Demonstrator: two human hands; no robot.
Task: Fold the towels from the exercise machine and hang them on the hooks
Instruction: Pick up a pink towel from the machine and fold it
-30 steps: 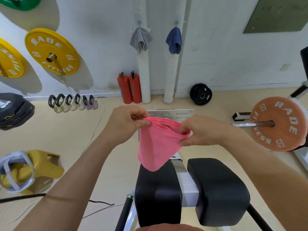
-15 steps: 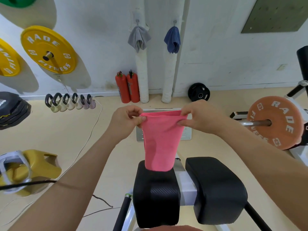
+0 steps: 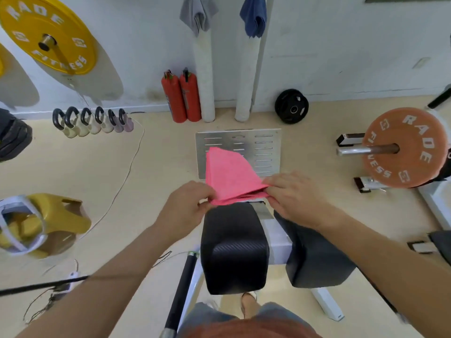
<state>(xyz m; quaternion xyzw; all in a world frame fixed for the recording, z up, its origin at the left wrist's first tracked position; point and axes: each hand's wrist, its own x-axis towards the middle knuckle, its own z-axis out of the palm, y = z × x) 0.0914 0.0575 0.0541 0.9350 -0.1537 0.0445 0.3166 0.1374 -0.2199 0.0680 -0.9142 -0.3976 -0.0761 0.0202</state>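
Note:
A pink towel [image 3: 229, 175] is stretched between both hands just above the far end of the exercise machine's black pads [image 3: 233, 245]. My left hand [image 3: 186, 204] pinches its near left edge and my right hand [image 3: 290, 193] pinches its near right edge; the cloth fans away from me in folded layers. On the wall at the top, a grey towel [image 3: 197, 13] and a blue towel [image 3: 253, 15] hang side by side; their hooks are out of frame.
A metal footplate [image 3: 266, 147] lies beyond the pads. Two red extinguishers [image 3: 181, 96] and two white padded posts [image 3: 206, 76] stand at the wall. Kettlebells [image 3: 92, 120] at left, yellow plate [image 3: 48, 32] on the wall, orange barbell plate [image 3: 402, 147] at right, cables on the floor.
The hands have dropped from chest height to the pads, and the towel that hung down now lies out flat away from me. The view has tilted downward.

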